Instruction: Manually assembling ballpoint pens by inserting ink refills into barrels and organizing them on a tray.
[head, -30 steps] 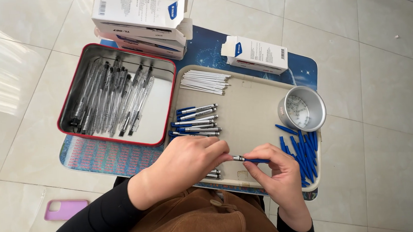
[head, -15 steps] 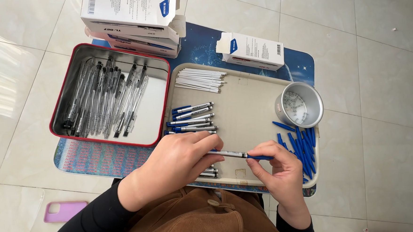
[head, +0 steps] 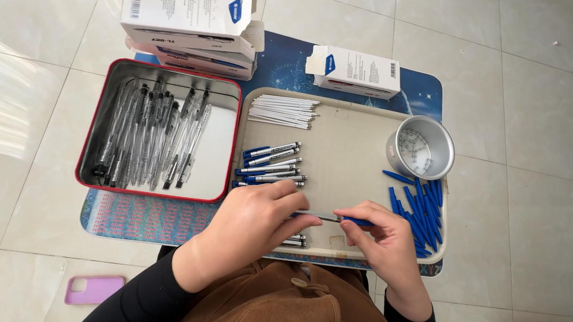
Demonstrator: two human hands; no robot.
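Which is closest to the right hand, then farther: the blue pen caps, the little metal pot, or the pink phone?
From the right hand:
1. Blue pen caps, just right of it on the tray.
2. Metal pot, above, at the tray's right end.
3. Pink phone, far left on the floor.

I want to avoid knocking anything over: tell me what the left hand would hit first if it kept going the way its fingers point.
The left hand points right, along the pen it holds. It would probably meet the right hand first, gripping the pen's blue end; beyond lie the loose blue caps.
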